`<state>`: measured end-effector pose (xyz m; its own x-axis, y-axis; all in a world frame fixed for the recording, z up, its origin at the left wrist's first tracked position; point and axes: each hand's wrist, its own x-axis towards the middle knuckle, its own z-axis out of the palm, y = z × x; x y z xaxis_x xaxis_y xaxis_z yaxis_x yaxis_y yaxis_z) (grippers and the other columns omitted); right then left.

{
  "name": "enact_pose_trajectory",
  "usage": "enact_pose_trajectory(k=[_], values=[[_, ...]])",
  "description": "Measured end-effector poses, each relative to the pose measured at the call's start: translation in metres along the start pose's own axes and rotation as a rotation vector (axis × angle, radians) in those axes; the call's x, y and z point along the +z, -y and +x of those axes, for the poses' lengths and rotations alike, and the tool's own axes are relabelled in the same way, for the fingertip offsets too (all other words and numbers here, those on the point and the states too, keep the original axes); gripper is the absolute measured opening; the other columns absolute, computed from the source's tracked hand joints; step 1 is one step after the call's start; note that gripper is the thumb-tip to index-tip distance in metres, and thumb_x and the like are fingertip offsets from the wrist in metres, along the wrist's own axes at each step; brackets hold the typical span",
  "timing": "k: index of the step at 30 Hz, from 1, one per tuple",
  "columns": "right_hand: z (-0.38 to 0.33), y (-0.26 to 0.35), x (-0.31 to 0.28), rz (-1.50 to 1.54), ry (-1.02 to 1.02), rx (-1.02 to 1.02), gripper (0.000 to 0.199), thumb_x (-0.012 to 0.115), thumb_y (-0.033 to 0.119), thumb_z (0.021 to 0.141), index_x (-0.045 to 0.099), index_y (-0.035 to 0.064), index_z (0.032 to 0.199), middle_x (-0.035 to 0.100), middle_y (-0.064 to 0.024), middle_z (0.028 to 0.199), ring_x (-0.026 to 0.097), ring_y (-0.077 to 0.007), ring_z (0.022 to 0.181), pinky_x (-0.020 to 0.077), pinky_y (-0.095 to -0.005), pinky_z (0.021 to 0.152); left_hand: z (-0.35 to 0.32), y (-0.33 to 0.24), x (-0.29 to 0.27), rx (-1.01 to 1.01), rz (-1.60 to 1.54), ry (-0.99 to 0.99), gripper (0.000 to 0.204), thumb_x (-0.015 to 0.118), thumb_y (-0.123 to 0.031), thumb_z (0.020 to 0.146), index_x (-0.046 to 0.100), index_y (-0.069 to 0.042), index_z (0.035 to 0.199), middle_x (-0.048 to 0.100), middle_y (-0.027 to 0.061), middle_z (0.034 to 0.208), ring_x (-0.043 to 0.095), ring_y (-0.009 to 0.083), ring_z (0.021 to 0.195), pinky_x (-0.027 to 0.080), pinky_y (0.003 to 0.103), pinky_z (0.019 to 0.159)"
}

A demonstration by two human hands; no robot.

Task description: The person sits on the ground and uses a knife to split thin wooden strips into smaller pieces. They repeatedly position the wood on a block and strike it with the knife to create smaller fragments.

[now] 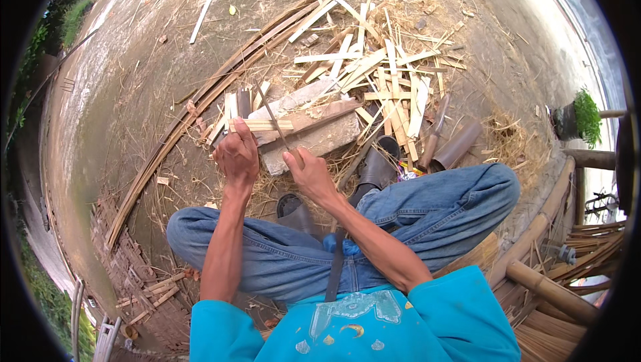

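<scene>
My left hand [237,158] is closed around the end of a short, pale bamboo strip [275,125], which points to the right. In my right hand [308,173] is a knife, gripped by its handle. Its thin dark blade [270,109] slants up and to the left, crossing the strip; whether it touches the strip I cannot tell. Just beyond both hands lies a rough grey block [320,143] with a brown wooden piece [314,120] along its top. More short pale pieces [230,107] lie beside the block, past my left hand.
A loose heap of split bamboo strips [394,81] spreads beyond the block. Long brown bamboo lengths [160,151] curve along the left. Brown bamboo tubes [457,145] lie by my right foot. Thick bamboo poles [547,288] and a potted plant [586,118] are at the right.
</scene>
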<state>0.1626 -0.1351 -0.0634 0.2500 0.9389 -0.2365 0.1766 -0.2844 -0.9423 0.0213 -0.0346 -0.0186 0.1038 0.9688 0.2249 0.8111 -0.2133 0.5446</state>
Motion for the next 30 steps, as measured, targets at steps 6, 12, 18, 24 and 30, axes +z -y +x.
enact_pose_trajectory(k=[6, 12, 18, 24, 30], values=[[-0.008, 0.016, 0.006, 0.042, 0.025, -0.155, 0.047, 0.06, 0.041, 0.105, 0.057, -0.002, 0.087, 0.058, -0.023, 0.067, 0.058, -0.0347, 0.058, 0.045, -0.0466, 0.059, -0.004, 0.002, 0.0, 0.011, 0.048, -0.019, 0.074, 0.033, -0.039, 0.114, 0.066, -0.005, 0.058, 0.057, 0.0117, 0.046, 0.059, 0.0308, 0.045, 0.045, 0.046, 0.053], [0.0, -0.002, 0.005, -0.02, 0.016, 0.007, 0.045, 0.06, 0.039, 0.105, 0.057, -0.0013, 0.086, 0.057, -0.0216, 0.065, 0.057, -0.0343, 0.056, 0.0451, -0.0453, 0.057, 0.008, -0.002, -0.001, 0.012, -0.045, -0.037, 0.074, 0.032, -0.038, 0.115, 0.063, -0.007, 0.055, 0.056, 0.0081, 0.045, 0.061, 0.0292, 0.046, 0.045, 0.044, 0.052], [0.001, -0.02, 0.004, -0.053, -0.018, -0.079, 0.046, 0.06, 0.039, 0.105, 0.057, -0.0022, 0.086, 0.058, -0.0244, 0.064, 0.062, -0.0377, 0.058, 0.0454, -0.0484, 0.058, -0.002, 0.004, -0.001, -0.039, 0.037, 0.058, 0.08, 0.027, -0.045, 0.114, 0.065, -0.004, 0.057, 0.058, 0.0106, 0.048, 0.061, 0.0307, 0.05, 0.049, 0.045, 0.06], [-0.005, -0.002, 0.009, -0.022, -0.004, -0.027, 0.048, 0.059, 0.041, 0.105, 0.059, -0.0019, 0.085, 0.057, -0.0198, 0.063, 0.057, -0.0264, 0.056, 0.0433, -0.0455, 0.057, 0.0, 0.004, 0.001, 0.023, 0.009, -0.035, 0.072, 0.034, -0.036, 0.114, 0.06, -0.002, 0.056, 0.057, 0.0162, 0.048, 0.06, 0.0367, 0.046, 0.046, 0.05, 0.052], [0.014, -0.063, -0.003, -0.12, -0.104, 0.021, 0.053, 0.057, 0.045, 0.105, 0.054, -0.0025, 0.081, 0.057, -0.023, 0.064, 0.053, -0.0354, 0.056, 0.0443, -0.048, 0.059, 0.008, 0.001, 0.004, 0.062, -0.029, -0.013, 0.069, 0.038, -0.034, 0.113, 0.059, -0.001, 0.056, 0.056, 0.0194, 0.049, 0.058, 0.0366, 0.045, 0.044, 0.051, 0.052]])
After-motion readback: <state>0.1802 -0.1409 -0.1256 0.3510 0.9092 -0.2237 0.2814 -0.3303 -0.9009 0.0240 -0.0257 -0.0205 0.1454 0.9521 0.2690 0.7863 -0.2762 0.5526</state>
